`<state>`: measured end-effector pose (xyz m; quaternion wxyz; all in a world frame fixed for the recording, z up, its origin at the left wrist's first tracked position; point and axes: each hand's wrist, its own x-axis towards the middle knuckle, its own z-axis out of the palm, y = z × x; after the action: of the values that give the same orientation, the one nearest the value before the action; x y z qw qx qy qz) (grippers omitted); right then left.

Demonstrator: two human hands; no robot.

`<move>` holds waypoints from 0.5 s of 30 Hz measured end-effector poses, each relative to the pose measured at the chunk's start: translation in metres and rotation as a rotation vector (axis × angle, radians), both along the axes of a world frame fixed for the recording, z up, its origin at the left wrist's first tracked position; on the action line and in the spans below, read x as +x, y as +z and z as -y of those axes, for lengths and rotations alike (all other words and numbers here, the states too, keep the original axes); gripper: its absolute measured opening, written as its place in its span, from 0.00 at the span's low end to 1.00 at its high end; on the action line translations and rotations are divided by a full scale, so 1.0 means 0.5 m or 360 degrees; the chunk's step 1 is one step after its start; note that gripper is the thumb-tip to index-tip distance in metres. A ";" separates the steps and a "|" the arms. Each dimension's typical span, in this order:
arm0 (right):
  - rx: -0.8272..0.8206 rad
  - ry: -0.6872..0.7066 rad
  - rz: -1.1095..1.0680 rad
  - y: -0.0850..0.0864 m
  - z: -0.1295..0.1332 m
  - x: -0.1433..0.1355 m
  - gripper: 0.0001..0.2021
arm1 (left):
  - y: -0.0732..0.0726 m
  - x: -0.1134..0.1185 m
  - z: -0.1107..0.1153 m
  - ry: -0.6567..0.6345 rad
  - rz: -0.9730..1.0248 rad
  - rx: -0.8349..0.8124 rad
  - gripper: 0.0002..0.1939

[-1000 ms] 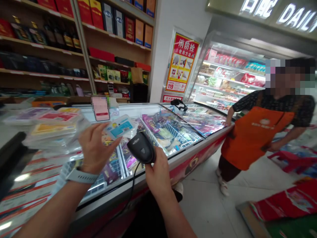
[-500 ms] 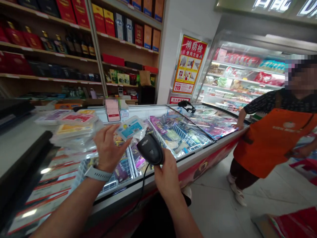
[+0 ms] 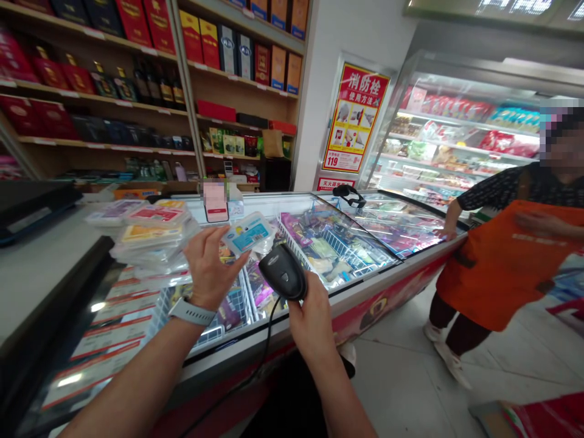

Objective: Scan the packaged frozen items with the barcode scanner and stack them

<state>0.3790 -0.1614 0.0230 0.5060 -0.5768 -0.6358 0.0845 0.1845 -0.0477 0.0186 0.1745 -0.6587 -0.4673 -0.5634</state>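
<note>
My left hand (image 3: 210,267), with a watch (image 3: 192,311) on its wrist, grips a clear plastic pack (image 3: 250,236) with a blue label by its near left corner, fingers above and thumb below. Tilted, the pack is over the chest freezer (image 3: 347,292). A black handheld barcode scanner (image 3: 283,272) is in my right hand (image 3: 314,316), its head towards the pack and its cable (image 3: 268,340) hanging down. Left of my left hand lies a stack of similar packs (image 3: 152,234) with yellow, red and purple labels. A phone (image 3: 216,204) stands upright behind my left hand.
Wire baskets (image 3: 337,243) of bagged goods fill the freezer. Black goggles-like gear (image 3: 349,196) sits on its far rim. At right, a person in an orange apron (image 3: 502,261) rests a hand on the freezer edge. A red-topped box (image 3: 542,417) lies on the floor.
The view has shifted slightly, so most things appear farther right. The person in the apron has raised one hand across the apron. My hands keep the same hold on the pack and scanner.
</note>
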 end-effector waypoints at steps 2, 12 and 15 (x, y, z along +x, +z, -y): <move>-0.0002 -0.0007 0.0004 0.000 0.000 0.000 0.17 | 0.001 0.001 0.001 0.0009 -0.0013 0.0007 0.30; 0.0012 -0.0013 0.0003 -0.012 -0.002 0.001 0.19 | 0.011 0.005 0.011 -0.0041 0.0015 -0.0034 0.28; 0.0038 0.0010 0.0001 -0.019 -0.004 0.008 0.20 | 0.020 0.009 0.016 -0.0106 0.0039 -0.0069 0.28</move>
<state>0.3828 -0.1594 0.0133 0.5124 -0.5687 -0.6387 0.0784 0.1889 -0.0557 0.0284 0.1357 -0.6706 -0.4593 -0.5665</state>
